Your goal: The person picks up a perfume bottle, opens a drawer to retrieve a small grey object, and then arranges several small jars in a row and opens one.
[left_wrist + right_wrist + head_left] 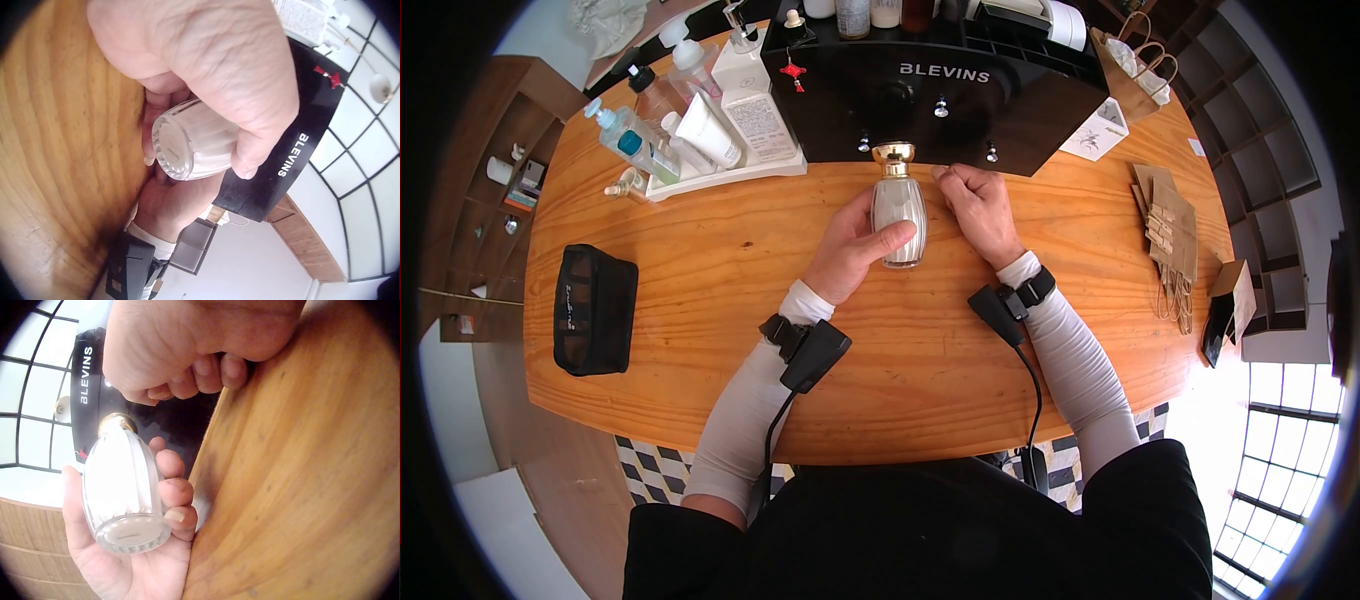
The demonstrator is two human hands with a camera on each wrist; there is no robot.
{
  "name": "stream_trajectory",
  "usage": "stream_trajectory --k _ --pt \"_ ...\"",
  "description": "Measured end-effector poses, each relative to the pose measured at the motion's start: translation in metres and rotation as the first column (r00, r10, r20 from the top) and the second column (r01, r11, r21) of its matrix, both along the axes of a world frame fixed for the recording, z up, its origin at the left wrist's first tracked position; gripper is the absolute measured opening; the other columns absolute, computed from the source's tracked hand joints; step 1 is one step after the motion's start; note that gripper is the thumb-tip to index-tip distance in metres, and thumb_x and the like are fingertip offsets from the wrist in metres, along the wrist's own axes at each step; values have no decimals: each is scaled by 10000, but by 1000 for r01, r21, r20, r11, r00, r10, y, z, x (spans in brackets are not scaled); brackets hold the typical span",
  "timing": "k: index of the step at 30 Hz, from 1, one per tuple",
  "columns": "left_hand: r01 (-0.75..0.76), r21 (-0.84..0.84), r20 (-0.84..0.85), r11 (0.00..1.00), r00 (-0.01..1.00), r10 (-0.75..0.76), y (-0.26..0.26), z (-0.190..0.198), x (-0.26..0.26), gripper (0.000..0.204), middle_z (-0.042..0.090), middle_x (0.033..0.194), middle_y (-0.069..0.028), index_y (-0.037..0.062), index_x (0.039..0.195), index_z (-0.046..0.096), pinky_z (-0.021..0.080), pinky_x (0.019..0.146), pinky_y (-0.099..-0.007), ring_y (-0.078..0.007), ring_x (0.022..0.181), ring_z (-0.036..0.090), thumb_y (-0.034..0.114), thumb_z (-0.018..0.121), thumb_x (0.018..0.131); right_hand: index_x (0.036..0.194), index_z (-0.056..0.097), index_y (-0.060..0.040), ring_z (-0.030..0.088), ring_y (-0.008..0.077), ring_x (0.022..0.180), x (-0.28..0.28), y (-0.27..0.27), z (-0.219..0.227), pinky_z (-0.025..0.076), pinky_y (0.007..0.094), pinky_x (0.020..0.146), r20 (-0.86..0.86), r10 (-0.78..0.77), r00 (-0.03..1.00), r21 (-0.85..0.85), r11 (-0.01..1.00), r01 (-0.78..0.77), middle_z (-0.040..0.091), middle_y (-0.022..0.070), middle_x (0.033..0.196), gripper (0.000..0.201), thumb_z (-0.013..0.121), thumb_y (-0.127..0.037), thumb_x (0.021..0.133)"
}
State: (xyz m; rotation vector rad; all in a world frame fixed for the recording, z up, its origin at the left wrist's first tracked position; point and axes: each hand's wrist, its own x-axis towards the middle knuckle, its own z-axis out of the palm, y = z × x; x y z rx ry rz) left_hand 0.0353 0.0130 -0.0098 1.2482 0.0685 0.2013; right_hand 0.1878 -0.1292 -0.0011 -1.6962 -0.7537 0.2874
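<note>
My left hand (847,245) grips a ribbed glass perfume bottle (897,205) with a gold cap (894,155), thumb across its front. Its fingers (178,490) wrap the bottle's other side in the right wrist view. The thick clear base (175,150) faces the camera in the left wrist view, and the bottle looks pale inside. Just right of the bottle, my right hand (982,212) rests by the wooden table (920,340) with its fingers (206,372) curled into the palm and nothing in them.
A black BLEVINS organizer (940,100) with small knobs stands directly ahead. To its left, a white tray (730,180) carries several pump bottles and tubes. A black mesh pouch (595,310) lies at the left; brown paper bags (1170,230) lie at the right. A white box (1097,132) sits beside the organizer.
</note>
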Motion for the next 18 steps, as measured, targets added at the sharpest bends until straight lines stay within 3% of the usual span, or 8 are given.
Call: stream_trajectory --k 13,18 --pt "15 -17 -10 1000 1000 -15 0 1 0 534 639 1176 -100 -11 1398 471 558 890 -345 -185 1024 658 210 701 969 751 580 61 353 78 590 1 0 0 369 330 523 6 -2 1000 -16 1000 2 411 63 575 339 642 -189 971" --pt "-22 -51 -22 998 1000 21 -5 8 -1 577 627 1144 -18 13 1359 547 516 880 -261 -98 1021 602 269 802 909 748 578 61 354 85 589 2 0 -1 371 333 524 20 0 1000 -11 1000 0 414 72 572 342 641 -191 971"
